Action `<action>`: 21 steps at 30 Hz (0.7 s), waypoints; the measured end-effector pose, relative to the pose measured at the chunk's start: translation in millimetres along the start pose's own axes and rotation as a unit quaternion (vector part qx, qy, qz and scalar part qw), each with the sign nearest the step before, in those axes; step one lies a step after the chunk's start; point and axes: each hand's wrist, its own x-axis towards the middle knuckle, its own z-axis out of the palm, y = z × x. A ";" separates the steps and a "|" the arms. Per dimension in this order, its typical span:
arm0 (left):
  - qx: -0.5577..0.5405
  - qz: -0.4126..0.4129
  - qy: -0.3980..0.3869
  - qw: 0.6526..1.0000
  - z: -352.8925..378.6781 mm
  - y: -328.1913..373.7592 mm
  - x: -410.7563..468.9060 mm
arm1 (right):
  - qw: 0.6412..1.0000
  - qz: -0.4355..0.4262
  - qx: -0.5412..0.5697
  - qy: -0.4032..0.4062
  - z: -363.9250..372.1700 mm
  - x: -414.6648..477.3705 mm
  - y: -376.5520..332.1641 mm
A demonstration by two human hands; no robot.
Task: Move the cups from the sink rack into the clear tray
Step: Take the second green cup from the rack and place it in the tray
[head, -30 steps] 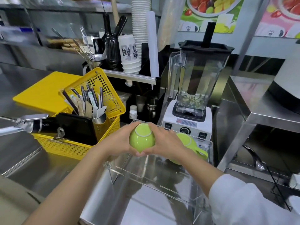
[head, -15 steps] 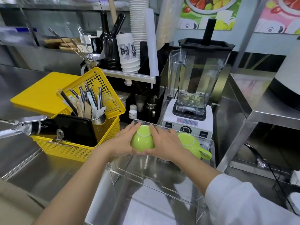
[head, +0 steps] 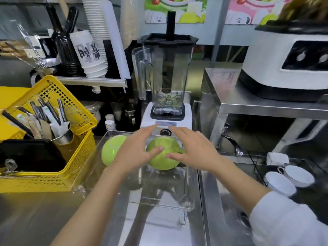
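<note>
Two green cups stand upside down at the back of the clear tray (head: pixel 165 205): the left green cup (head: pixel 111 152) and the right green cup (head: pixel 164 161). My left hand (head: pixel 135 150) hovers between them with fingers spread, its thumb tip on the right cup. My right hand (head: pixel 192 148) is spread over the right cup's far side, thumb resting on it. Neither hand closes around a cup. Two white cups (head: pixel 281 183) (head: pixel 300 176) sit in the wire sink rack (head: pixel 257 168) at the right.
A white-based blender (head: pixel 166 77) stands just behind the tray. A yellow basket (head: pixel 58 176) with cutlery and a black tray is against the tray's left side. A steel stand carrying a white machine (head: pixel 291 68) rises at the right, with a faucet (head: pixel 232 142) below it.
Both hands held the left green cup upside down over the tray; it now rests in the tray and both hands have opened and shifted right over the other green cup. The view turned right.
</note>
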 end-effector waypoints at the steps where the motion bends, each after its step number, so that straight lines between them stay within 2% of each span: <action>1: 0.002 0.014 -0.010 1.000 9.5 11.6 5.3 | 1.000 0.006 -0.002 0.001 -3.8 -10.5 10.6; 7: -0.035 0.105 -0.053 0.993 80.3 95.1 34.3 | 0.998 0.062 -0.008 -0.002 -24.1 -75.5 86.8; 15: -0.078 0.167 -0.132 0.974 198.5 197.7 81.0 | 0.976 0.212 0.048 0.002 -35.4 -169.9 210.9; 18: -0.055 0.157 -0.159 0.973 247.5 216.7 94.8 | 0.962 0.262 0.079 -0.015 -29.7 -199.9 255.9; 21: 0.001 0.112 -0.193 0.975 297.5 218.0 107.9 | 0.936 0.321 0.139 -0.031 -17.5 -223.5 293.8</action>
